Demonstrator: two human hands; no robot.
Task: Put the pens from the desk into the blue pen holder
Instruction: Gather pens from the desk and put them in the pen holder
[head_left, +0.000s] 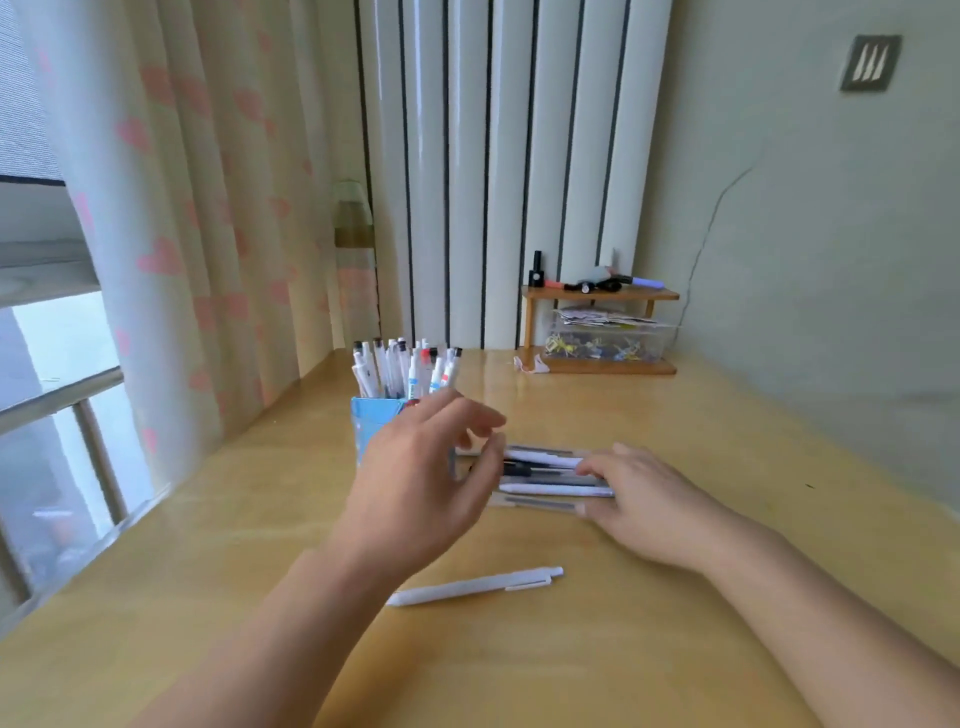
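Note:
The blue pen holder (370, 422) stands at the desk's left middle, filled with several white pens (405, 370) standing upright. A bunch of several pens (545, 475) lies flat on the desk just right of it. My left hand (423, 483) hovers over the bunch's left end, fingers spread and blurred, partly hiding the holder. My right hand (641, 499) rests on the bunch's right end, fingers laid over the pens. A single white pen (475, 586) lies alone nearer to me.
A small wooden shelf (600, 295) stands at the far right against the wall, with small bottles on top and a clear box (605, 338) of clips under it. Curtains and a window run along the desk's left edge.

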